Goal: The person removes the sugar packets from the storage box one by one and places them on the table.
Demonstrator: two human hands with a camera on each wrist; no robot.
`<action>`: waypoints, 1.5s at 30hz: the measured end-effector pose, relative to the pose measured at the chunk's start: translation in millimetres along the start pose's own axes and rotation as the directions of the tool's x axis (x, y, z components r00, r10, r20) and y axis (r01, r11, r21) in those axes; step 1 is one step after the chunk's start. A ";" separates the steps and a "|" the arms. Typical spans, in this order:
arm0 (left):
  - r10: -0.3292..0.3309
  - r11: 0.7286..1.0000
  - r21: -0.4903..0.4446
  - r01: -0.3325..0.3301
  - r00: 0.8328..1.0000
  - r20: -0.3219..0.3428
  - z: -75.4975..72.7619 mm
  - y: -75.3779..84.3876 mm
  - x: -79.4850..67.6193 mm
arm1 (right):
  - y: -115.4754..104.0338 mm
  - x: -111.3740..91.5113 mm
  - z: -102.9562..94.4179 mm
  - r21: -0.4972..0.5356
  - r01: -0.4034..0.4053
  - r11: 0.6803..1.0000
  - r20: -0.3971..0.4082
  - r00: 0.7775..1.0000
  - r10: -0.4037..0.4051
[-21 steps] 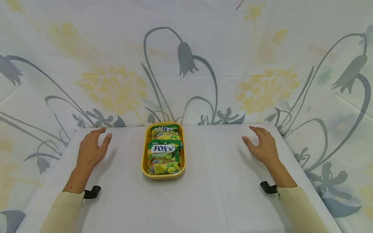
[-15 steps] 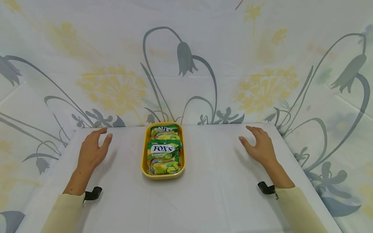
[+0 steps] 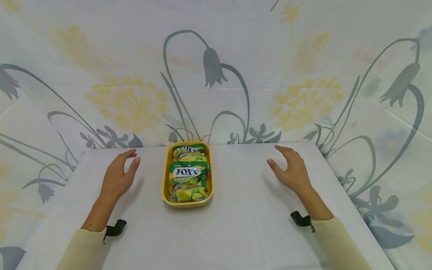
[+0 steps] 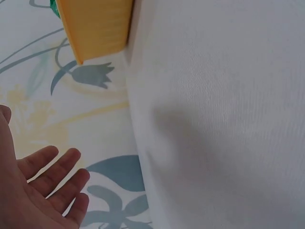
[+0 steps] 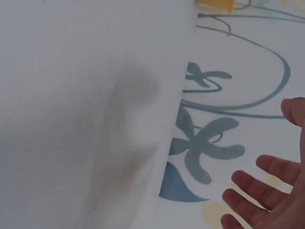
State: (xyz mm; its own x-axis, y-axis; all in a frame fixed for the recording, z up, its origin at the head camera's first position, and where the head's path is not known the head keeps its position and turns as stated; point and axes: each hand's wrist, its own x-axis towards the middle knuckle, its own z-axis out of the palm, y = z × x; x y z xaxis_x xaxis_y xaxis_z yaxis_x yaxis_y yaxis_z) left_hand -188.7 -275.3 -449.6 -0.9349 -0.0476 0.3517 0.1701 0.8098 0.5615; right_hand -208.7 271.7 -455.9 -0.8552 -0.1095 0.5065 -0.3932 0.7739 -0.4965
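A yellow tray (image 3: pixel 165 187) sits toward the back of the white table, left of centre in the head view. Inside it lie green candy bags (image 3: pixel 187 183), the front one overlapping another behind it; its label reads FOX'S. My left hand (image 3: pixel 119 176) hovers left of the tray, fingers relaxed and thumb apart, holding nothing. On the other side, farther from the tray, my right hand (image 3: pixel 293 170) is likewise held over the table with loose fingers and nothing in it. The left wrist view shows the tray's side wall (image 4: pixel 97 28) beyond the spread fingers (image 4: pixel 62 176).
A white cloth covers the table (image 3: pixel 233 232). Behind and beside it hangs a curtain (image 3: pixel 216 101) printed with grey flowers and yellow blooms, meeting the table's back edge. Black wrist mounts (image 3: pixel 116 227) show at the sleeve cuffs.
Both hands have moved inward toward the tray, the left to the right and the right to the left. The tray and bags stay in place; the head view shifts slightly.
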 end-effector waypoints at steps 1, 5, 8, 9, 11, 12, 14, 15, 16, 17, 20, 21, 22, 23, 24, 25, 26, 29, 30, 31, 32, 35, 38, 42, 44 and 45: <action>-0.001 1.000 -0.001 0.001 1.000 0.004 1.1 2.4 -0.2 | -1.7 0.3 0.8 0.007 0.005 1.000 0.000 1.000 -0.005; -0.007 1.000 -0.008 0.007 1.000 0.027 4.6 11.1 -2.3 | -9.1 1.3 3.5 0.023 0.014 1.000 0.001 1.000 -0.014; -0.006 1.000 -0.023 0.007 0.999 0.039 7.1 15.7 -4.6 | -14.6 2.0 5.3 0.027 0.019 0.999 0.005 1.000 -0.019; -0.003 1.000 -0.031 0.004 0.999 0.039 8.1 16.8 -5.2 | -16.5 1.8 6.0 0.028 0.020 0.999 0.008 1.000 -0.020; 0.009 0.999 -0.046 -0.007 0.999 0.036 10.1 18.7 -6.4 | -20.3 1.8 7.6 0.035 0.022 0.999 0.016 1.000 -0.023; 0.016 0.998 -0.053 -0.014 0.999 0.035 10.8 20.1 -6.9 | -22.2 1.8 8.3 0.037 0.022 0.999 0.021 1.000 -0.023; 0.030 0.998 -0.064 -0.027 0.999 0.035 13.4 22.4 -7.9 | -25.9 1.4 10.0 0.043 0.019 0.999 0.028 0.999 -0.021; 0.035 0.997 -0.069 -0.033 0.999 0.035 14.8 23.3 -8.5 | -27.7 1.2 10.9 0.045 0.016 0.999 0.032 0.999 -0.017; 0.039 0.997 -0.074 -0.036 0.999 0.038 16.3 24.4 -9.1 | -29.2 1.3 11.8 0.047 0.013 0.999 0.036 0.999 -0.015; 0.040 0.996 -0.076 -0.037 0.998 0.042 17.9 25.4 -10.0 | -30.8 1.2 12.7 0.051 0.010 0.999 0.039 0.999 -0.012; 0.042 0.995 -0.090 -0.037 0.998 0.053 22.5 27.2 -12.7 | -35.8 0.7 15.7 0.055 0.007 0.998 0.052 0.999 -0.010; 0.043 0.995 -0.095 -0.037 0.998 0.055 23.6 27.9 -13.7 | -37.6 0.6 16.8 0.060 0.007 0.998 0.056 0.998 -0.010; 0.046 0.994 -0.098 -0.040 0.997 0.055 24.9 28.2 -14.4 | -39.7 0.5 17.9 0.065 0.009 0.998 0.060 0.998 -0.012; 0.049 0.994 -0.103 -0.043 0.997 0.055 26.0 28.7 -15.1 | -42.1 0.4 18.9 0.070 0.009 0.997 0.064 0.998 -0.013; 0.053 0.993 -0.106 -0.047 0.997 0.055 27.0 29.2 -15.8 | -44.4 0.3 20.2 0.073 0.009 0.997 0.068 0.998 -0.014; 0.055 0.993 -0.108 -0.049 0.997 0.056 28.0 29.8 -16.4 | -46.3 0.2 21.5 0.076 0.011 0.997 0.070 0.997 -0.016; 0.056 0.993 -0.110 -0.050 0.997 0.055 29.0 30.5 -16.9 | -48.4 0.0 23.0 0.080 0.013 0.997 0.069 0.997 -0.018; 0.053 0.992 -0.119 -0.045 0.997 0.061 32.1 33.0 -18.3 | -54.0 -0.2 28.0 0.093 0.026 0.995 0.068 0.997 -0.032; 0.049 0.992 -0.120 -0.041 0.997 0.065 33.3 33.7 -19.0 | -55.7 -0.3 29.9 0.097 0.031 0.995 0.068 0.997 -0.037; 0.041 0.992 -0.124 -0.032 0.997 0.069 34.1 34.5 -19.8 | -57.3 -0.3 31.9 0.102 0.039 0.994 0.067 0.997 -0.046; 0.033 0.992 -0.126 -0.023 0.997 0.074 34.8 35.2 -20.7 | -59.2 -0.4 34.1 0.108 0.046 0.993 0.068 0.996 -0.053; 0.016 0.990 -0.138 -0.004 0.996 0.090 37.3 35.9 -23.2 | -65.0 -0.3 40.3 0.118 0.058 0.991 0.077 0.995 -0.067; 0.008 0.987 -0.160 0.009 0.995 0.103 39.7 37.1 -24.5 | -71.3 0.0 46.2 0.124 0.059 0.991 0.089 0.994 -0.070; -0.003 0.981 -0.194 0.028 0.992 0.128 44.2 38.6 -24.3 | -81.2 1.1 53.4 0.126 0.041 0.991 0.120 0.991 -0.056; -0.013 0.979 -0.200 0.042 0.990 0.143 46.4 38.8 -24.0 | -86.9 1.9 56.6 0.127 0.031 0.991 0.144 0.988 -0.049; -0.020 0.978 -0.202 0.050 0.988 0.150 47.4 38.9 -23.8 | -89.7 2.4 58.3 0.126 0.026 0.992 0.155 0.987 -0.046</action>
State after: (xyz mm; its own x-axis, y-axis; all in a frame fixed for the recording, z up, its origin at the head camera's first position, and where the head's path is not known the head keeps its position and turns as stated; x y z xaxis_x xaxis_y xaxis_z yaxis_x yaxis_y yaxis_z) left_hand -174.6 -214.9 -471.6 -0.9743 0.0251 0.2239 0.1823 0.6718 0.7180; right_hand -195.2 165.7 -451.2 -0.8783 -0.2401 0.4134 -0.4548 0.6861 -0.5678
